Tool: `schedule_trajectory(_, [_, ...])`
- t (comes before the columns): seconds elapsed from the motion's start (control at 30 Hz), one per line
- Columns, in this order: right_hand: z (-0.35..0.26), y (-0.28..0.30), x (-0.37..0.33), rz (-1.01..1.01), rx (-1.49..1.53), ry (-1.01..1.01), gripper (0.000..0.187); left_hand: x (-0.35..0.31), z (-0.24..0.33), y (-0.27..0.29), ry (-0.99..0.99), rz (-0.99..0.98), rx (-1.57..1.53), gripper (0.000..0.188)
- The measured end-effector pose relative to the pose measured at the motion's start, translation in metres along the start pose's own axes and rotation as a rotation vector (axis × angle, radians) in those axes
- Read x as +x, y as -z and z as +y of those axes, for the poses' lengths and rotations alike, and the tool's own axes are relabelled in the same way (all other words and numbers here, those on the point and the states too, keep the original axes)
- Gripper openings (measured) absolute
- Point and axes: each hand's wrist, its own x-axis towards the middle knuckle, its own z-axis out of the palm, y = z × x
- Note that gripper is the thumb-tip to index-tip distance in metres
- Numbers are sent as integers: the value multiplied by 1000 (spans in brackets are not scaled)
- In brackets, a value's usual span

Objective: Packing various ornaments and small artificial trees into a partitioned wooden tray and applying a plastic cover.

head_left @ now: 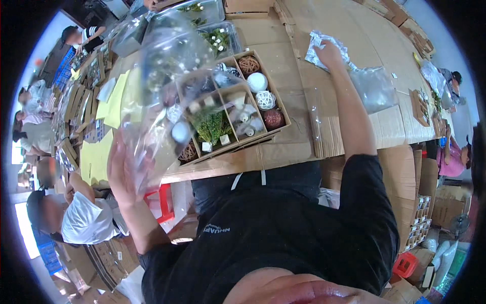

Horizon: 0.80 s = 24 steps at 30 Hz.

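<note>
My left hand (121,164) grips a large clear plastic bag (152,137); the bag is smeared by motion and hangs over the left part of a cardboard box. That divided box (283,126) has compartments with wicker balls (248,64), white balls (257,82), a dark red glittery ball (274,119), green sprigs (212,125) with small white cubes, and small white-and-grey figures (248,121). Out to the right, my right hand (330,54) has its fingers closed on a crumpled silvery-white plastic wrapper (316,44) on the table. Its fingertips are partly hidden.
Clear trays (223,38) of green sprigs stand behind the box. Flat clear bags (374,88) lie right of my right forearm. Yellow sheets (96,159) lie at left, near a seated co-worker in white (88,223). Cardboard covers the table (273,30).
</note>
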Motion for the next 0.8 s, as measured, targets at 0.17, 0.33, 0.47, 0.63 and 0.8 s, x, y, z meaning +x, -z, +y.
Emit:
schedule_trajectory(0.17, [37, -51, 19, -329, -161, -22, 40, -15, -13, 11, 4, -95, -232, 80])
schedule_trajectory(0.33, [43, -52, 23, -261, -168, 75, 37, -21, -15, 17, 118, -112, -350, 76])
schedule_trajectory(0.47, [62, -53, 25, -159, -92, 48, 31, -12, -23, 22, 175, -239, -517, 79])
schedule_trajectory(0.63, [35, -24, 39, -110, -148, 65, 28, -19, -27, 26, 184, -206, -610, 77])
schedule_trajectory(0.8, [-8, 29, 40, 31, 227, 169, 26, -11, -30, 20, 186, -133, -554, 77])
